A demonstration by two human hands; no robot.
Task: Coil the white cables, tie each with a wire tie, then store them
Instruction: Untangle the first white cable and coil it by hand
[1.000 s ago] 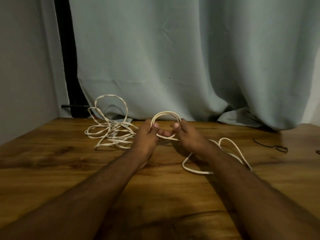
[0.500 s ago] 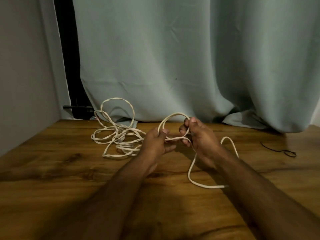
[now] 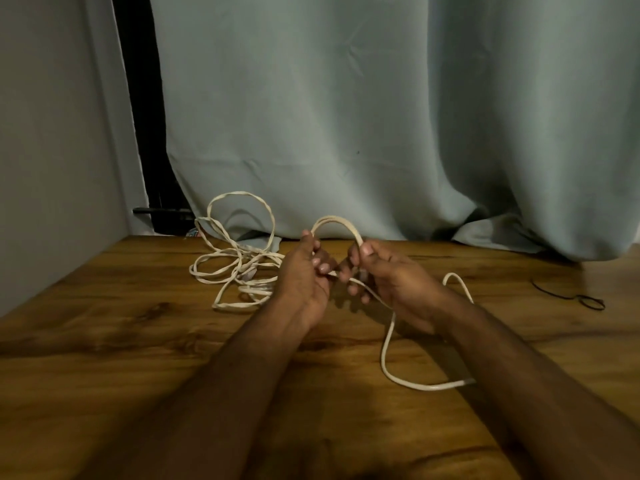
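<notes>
A small coil of white cable (image 3: 337, 221) arches between my two hands above the wooden table (image 3: 121, 341). My left hand (image 3: 304, 275) grips the coil's left side with curled fingers. My right hand (image 3: 391, 271) pinches its right side between thumb and fingers. The cable's free length (image 3: 389, 344) hangs from my right hand, loops on the table and passes under my right forearm. A loose tangle of white cable (image 3: 235, 265) lies behind my left hand. A thin black wire tie (image 3: 585, 299) lies at the far right of the table.
A pale green curtain (image 3: 346, 116) hangs along the table's back edge, its hem resting on the wood at the right. A grey wall (image 3: 52, 133) closes the left side, with a dark gap (image 3: 138, 116) beside it.
Both hands have lifted slightly and come closer to me with the coil. The free cable on the right has been drawn in, and its loop on the table now lies nearer my right forearm.
</notes>
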